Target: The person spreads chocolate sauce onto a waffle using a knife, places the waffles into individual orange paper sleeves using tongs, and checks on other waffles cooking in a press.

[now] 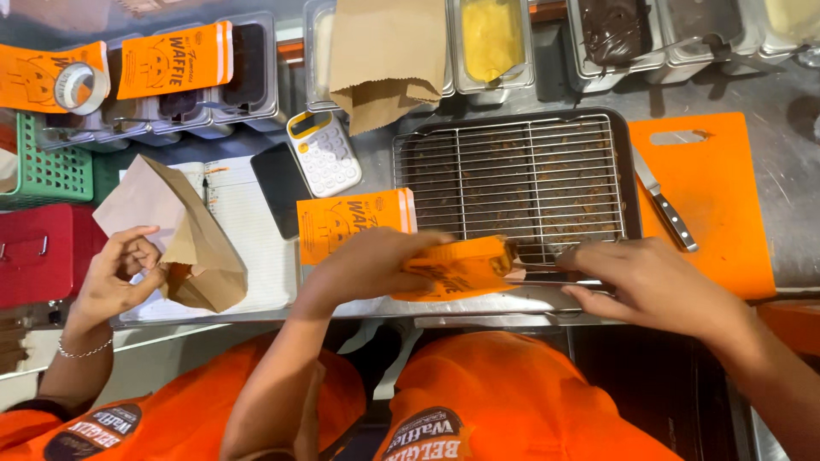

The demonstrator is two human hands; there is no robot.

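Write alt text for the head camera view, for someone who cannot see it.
Seen from above, the left hand holds an orange paper sleeve while the right hand grips metal tongs at its opening, over a wire cooling rack. At far left, a co-worker's hand touches a brown paper bag.

Paper sleeve held in both grips at the tabletop's near edge.

The sleeve (461, 266) sits between the left grip (376, 260) and right grip (649, 282). Behind them lies the wire rack (512, 175); right of it the cutting board (713, 196) carries a knife (662, 201). Left of the grips lies a calculator (325, 154).
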